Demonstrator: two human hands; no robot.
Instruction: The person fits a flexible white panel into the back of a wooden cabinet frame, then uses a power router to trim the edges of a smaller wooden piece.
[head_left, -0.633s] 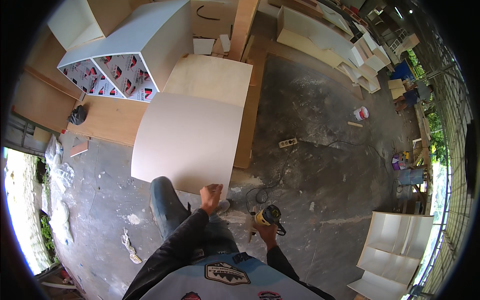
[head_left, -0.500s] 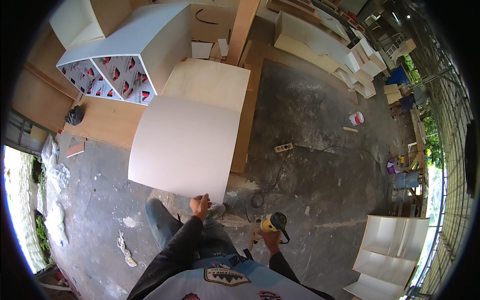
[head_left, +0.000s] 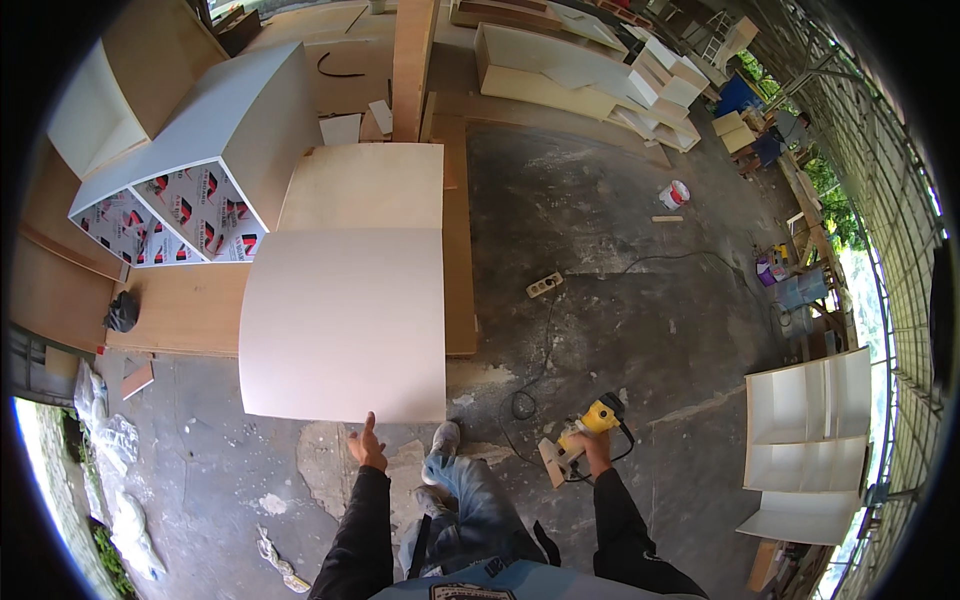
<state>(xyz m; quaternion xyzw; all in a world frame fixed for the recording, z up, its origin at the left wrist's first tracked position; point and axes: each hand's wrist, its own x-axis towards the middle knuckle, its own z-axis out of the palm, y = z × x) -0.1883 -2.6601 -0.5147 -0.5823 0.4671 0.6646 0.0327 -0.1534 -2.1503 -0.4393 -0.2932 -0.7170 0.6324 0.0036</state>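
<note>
My left hand [head_left: 368, 447] is open, thumb and fingers apart, at the near edge of a large smooth white sheet [head_left: 345, 325]. One fingertip overlaps that edge; I cannot tell whether it touches. The sheet lies over a pale plywood panel [head_left: 370, 185], which shows beyond its far side. Off to the right, my right hand [head_left: 597, 452] is wrapped around a yellow trim router [head_left: 596, 418] with a black top and a flat pale base. The tool is held tilted above the floor, its black cord trailing away.
A grey-white cabinet [head_left: 262, 150] with open compartments stands at the left. On the concrete floor lie a power strip [head_left: 544, 285] and its cable. A white bucket [head_left: 674, 194] sits farther right, and a white shelf unit [head_left: 808, 440] at the right. A person [head_left: 785, 135] is far off.
My left hand has opened, where its fingers were closed near the sheet's edge. My right hand has carried the router to the right and forward. The view has shifted, and my feet have moved.
</note>
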